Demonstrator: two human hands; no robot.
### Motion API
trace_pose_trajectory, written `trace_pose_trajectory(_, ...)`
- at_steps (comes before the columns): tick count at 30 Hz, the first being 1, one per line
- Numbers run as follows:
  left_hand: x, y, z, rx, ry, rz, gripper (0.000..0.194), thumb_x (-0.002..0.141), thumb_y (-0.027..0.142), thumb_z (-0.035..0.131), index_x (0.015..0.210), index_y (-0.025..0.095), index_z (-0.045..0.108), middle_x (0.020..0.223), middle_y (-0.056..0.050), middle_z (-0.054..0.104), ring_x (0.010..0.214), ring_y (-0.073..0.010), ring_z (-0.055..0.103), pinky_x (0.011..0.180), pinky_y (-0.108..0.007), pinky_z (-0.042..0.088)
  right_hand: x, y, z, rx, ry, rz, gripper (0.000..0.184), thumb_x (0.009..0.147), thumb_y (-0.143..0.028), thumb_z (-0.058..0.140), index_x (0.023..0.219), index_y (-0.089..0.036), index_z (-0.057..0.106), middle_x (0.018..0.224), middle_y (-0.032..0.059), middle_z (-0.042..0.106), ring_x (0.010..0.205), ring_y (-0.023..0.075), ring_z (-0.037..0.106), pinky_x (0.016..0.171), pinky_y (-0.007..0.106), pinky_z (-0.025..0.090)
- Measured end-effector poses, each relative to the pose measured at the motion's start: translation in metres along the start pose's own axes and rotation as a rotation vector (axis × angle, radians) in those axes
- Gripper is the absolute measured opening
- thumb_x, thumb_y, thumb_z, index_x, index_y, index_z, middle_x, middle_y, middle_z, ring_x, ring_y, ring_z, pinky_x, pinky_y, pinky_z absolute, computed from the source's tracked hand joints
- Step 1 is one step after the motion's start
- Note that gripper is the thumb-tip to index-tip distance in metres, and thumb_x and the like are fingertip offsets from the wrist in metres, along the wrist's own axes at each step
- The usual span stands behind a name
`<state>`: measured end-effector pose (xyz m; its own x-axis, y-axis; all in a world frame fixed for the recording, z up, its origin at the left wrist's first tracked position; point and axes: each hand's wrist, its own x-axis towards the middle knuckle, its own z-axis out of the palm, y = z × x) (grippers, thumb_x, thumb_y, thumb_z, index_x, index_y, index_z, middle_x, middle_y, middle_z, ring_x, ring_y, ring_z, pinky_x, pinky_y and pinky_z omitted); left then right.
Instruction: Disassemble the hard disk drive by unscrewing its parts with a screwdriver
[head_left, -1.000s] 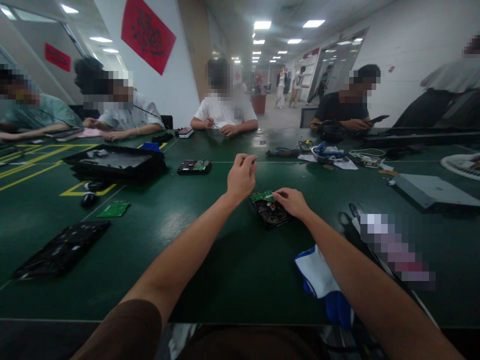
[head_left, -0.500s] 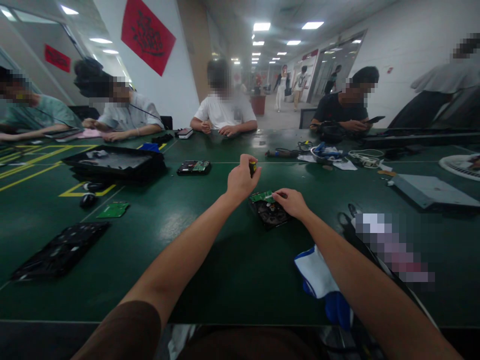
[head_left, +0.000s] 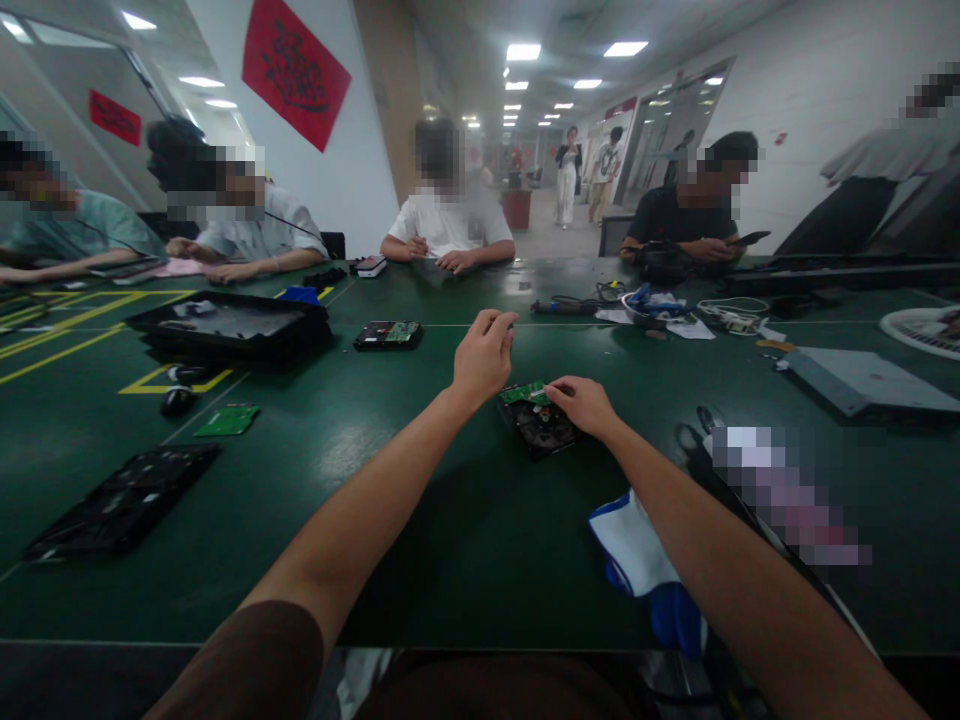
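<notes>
In the head view a black hard drive (head_left: 541,432) lies on the green table in front of me, with a green circuit board (head_left: 525,393) over its far part. My right hand (head_left: 583,404) pinches the board's right edge with thumb and fingertips. Just above and left of the drive, my left hand (head_left: 484,352) is closed around a screwdriver, whose handle is almost wholly hidden by the fingers. Its shaft and tip cannot be made out. A blue and white glove (head_left: 637,550) lies below my right forearm.
Another hard drive (head_left: 387,335) lies farther back. On the left are black trays (head_left: 232,330), a loose green circuit board (head_left: 227,420) and a flat black part (head_left: 124,500). A grey metal case (head_left: 874,380) lies right. Several people sit across the table (head_left: 420,560).
My left hand has turned and its fingers have shifted, so the black and yellow handle seen earlier is now mostly covered. My right hand stays on the board.
</notes>
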<state>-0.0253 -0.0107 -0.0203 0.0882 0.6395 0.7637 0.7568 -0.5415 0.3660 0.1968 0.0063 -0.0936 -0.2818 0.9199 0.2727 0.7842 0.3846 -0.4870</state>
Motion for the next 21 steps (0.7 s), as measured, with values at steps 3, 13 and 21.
trace_pose_trajectory(3,-0.0006,-0.0012,0.0018,0.001,-0.009,-0.023,0.030,0.099,0.021,0.043,0.127,0.021,0.056,0.127,-0.011,0.062,0.114,-0.0230,0.062,0.094,-0.036,0.049,-0.0002,-0.0005,-0.0004,-0.005,0.002,-0.010,0.031,0.095,-0.046,0.056,0.101,-0.024,0.077,0.107,0.0051,0.075,0.096,0.0216,0.068,0.083,0.030,0.048)
trace_pose_trajectory(13,-0.0029,-0.0002,0.0040,-0.090,0.007,-0.118,0.032,0.093,0.036,0.062,0.117,0.024,0.046,0.109,-0.008,0.072,0.090,-0.0227,0.071,0.082,-0.037,0.054,0.0009,0.0009,0.0006,-0.015,0.004,-0.011,0.031,0.095,-0.046,0.056,0.100,-0.024,0.077,0.107,0.0045,0.075,0.097,0.0215,0.068,0.082,0.030,0.048)
trace_pose_trajectory(21,-0.0025,0.0032,0.0002,-0.046,-0.011,-0.056,0.023,0.098,0.027,0.049,0.120,0.024,0.056,0.119,-0.011,0.062,0.104,-0.0226,0.065,0.086,-0.036,0.053,0.0004,0.0006,0.0010,-0.008,0.005,0.000,0.032,0.095,-0.047,0.056,0.100,-0.024,0.077,0.108,0.0045,0.075,0.097,0.0217,0.068,0.080,0.030,0.048)
